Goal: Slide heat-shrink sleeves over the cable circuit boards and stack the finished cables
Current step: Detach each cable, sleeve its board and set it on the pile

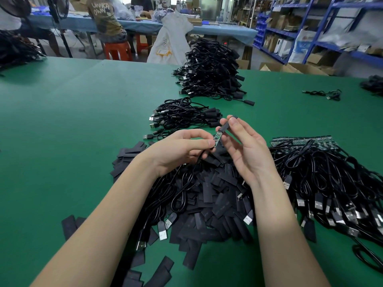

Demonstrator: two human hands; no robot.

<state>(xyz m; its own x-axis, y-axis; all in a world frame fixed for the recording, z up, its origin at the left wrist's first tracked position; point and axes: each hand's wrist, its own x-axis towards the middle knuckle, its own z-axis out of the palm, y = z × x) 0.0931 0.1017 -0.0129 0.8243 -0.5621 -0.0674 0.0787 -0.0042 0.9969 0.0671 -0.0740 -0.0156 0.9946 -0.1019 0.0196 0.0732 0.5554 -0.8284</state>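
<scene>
Nearest, flat black sleeves (209, 206) are lying heaped on the green surface (62, 121), tangled with unfinished cables (323, 183); they look limp, feather-light and liable to slide. Just above the heap, the left hand (182, 150) is pinching the small green circuit board (217, 139) at its cable end, while the right hand (242, 150) is holding one sleeve (226, 126) between thumb and fingertips, its mouth just starting over the board's tip. The board looks stiff yet delicate, so gripping its edges seems wisest, with the soft sleeve squeezed open. Beyond, a small stack of finished cables (184, 117) is sitting, then a taller pile (213, 71). Farther off, people are working at a blue table (217, 30), beside blue shelving (331, 27).
</scene>
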